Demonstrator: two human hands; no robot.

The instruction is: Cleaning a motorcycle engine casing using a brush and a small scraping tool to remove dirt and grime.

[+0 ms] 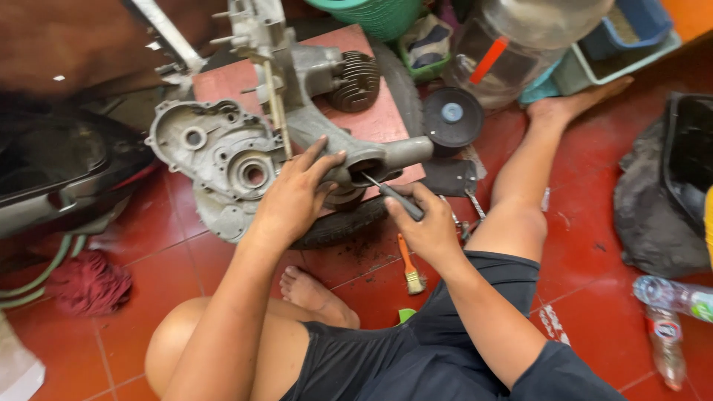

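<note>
Both hands busy: left hand clamped on the grey engine casing just ahead of me, right hand gripping the screwdriver, shaft angled up-left into the casing's round opening right beside my left fingertips.

A red tiled floor carries everything. On it lie a small paintbrush with an orange handle, a dark red rag, two plastic bottles (both on their sides), a grey crumpled cloth, and a black tyre under what seems a reddish board.
</note>
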